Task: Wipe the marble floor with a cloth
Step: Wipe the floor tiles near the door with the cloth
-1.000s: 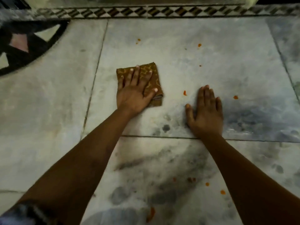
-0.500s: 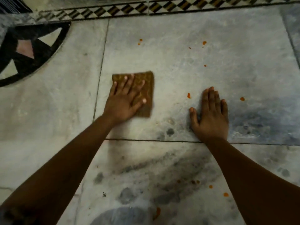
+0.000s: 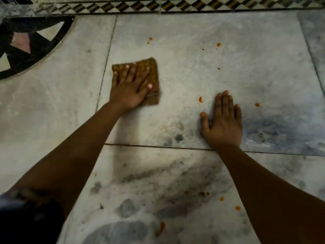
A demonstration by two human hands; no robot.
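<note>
A folded brown patterned cloth (image 3: 152,73) lies flat on the grey marble floor (image 3: 246,59). My left hand (image 3: 131,88) presses down on it with straight, spread fingers, covering its left and lower part. My right hand (image 3: 222,120) rests flat on the bare marble to the right, palm down, fingers together, apart from the cloth. Small orange-red spots dot the floor: one (image 3: 200,99) just left of my right fingertips, one (image 3: 257,104) to their right, others farther up (image 3: 218,44) and near the bottom (image 3: 237,208).
A checkered inlay border (image 3: 175,5) runs along the far edge. A black curved inlay pattern (image 3: 26,50) fills the far left. Dark smudges and damp patches (image 3: 158,173) mark the near slab. Tile joints run beside the cloth and under my right wrist.
My left hand slid the cloth to the left over the last second, then slightly right and forward again. My right hand stayed planted on the floor.
</note>
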